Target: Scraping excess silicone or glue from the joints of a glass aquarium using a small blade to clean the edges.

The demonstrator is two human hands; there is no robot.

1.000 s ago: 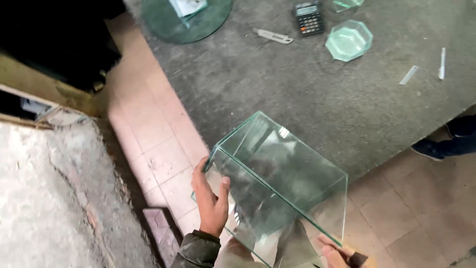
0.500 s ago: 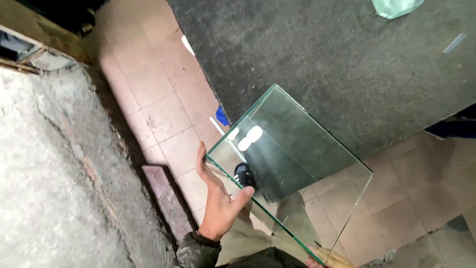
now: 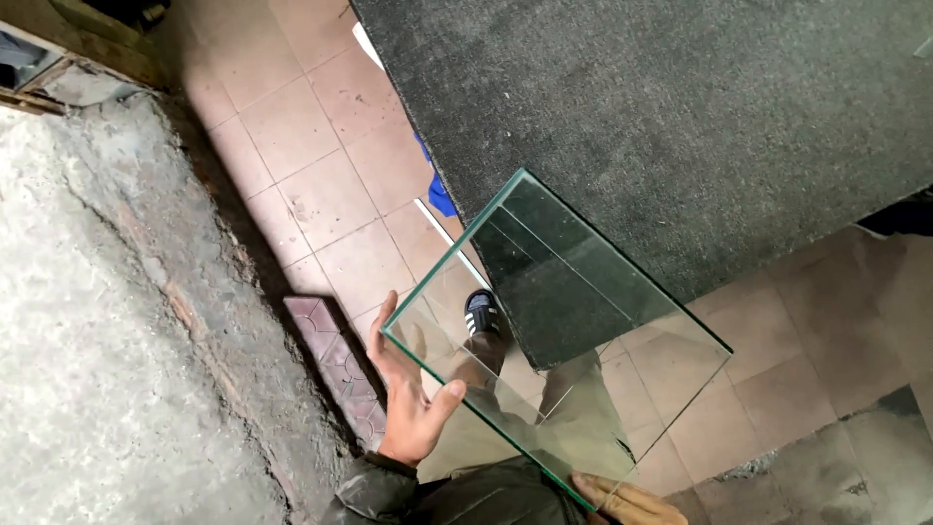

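Glass pane [image 3: 573,331] tilted, between both hands | left hand [image 3: 408,403] open wide, palm flat on its left edge | right hand [image 3: 627,503] grips the lower corner | shoe [image 3: 481,313] seen through it

Left hand [image 3: 408,408] was open, palm flat, fingers spread upward, thumb out to the right, dark sleeve at wrist. Right hand [image 3: 622,504] sat low at frame bottom, fingers only partly visible.
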